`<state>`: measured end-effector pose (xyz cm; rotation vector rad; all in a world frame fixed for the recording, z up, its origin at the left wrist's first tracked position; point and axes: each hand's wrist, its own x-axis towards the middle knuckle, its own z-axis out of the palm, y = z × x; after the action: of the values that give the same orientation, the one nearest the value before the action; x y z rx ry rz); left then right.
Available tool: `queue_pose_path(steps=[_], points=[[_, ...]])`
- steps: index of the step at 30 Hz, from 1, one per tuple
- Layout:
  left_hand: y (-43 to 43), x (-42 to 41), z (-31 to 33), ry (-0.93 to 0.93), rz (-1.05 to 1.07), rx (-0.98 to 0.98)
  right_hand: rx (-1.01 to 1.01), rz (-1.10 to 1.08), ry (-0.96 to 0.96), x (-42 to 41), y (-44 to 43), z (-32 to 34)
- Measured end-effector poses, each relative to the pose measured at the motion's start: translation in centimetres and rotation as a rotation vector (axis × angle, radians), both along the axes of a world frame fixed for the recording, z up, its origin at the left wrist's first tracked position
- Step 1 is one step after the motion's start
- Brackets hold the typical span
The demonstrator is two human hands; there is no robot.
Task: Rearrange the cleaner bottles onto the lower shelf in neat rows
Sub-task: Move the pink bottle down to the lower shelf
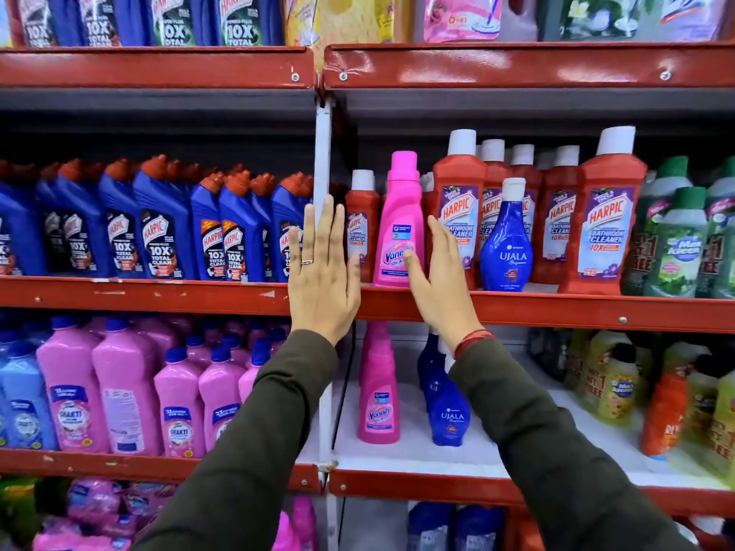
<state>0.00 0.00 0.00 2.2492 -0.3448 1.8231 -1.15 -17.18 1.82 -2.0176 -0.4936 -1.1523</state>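
Dark olive sleeves [557, 451], a ring [306, 262] on the left hand [322, 288], red wrist threads [473, 340].

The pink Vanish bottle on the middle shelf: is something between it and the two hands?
Nothing visible. The Vanish bottle stands at the shelf's front edge, with the open left hand and right hand on either side in front of it. The right thumb already overlaps its label.

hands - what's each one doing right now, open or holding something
Left hand: open, fingers straight, holding nothing.
Right hand: open, holding nothing, thumb in front of the pink Vanish bottle; contact cannot be told.
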Motion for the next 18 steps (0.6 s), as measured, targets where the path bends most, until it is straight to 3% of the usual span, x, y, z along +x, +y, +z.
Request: queue_pose_path(steps=[6,18], points=[[1.7,2.0,-2.6,0.064,0.004,-0.025,0.143,0.033,0.186,1.5,0.7,1.3],[1.6,4.3,-4.8,0.077,0.06,-0.005,0.337,0.229,0.291,2.6,-0.2,2.2]])
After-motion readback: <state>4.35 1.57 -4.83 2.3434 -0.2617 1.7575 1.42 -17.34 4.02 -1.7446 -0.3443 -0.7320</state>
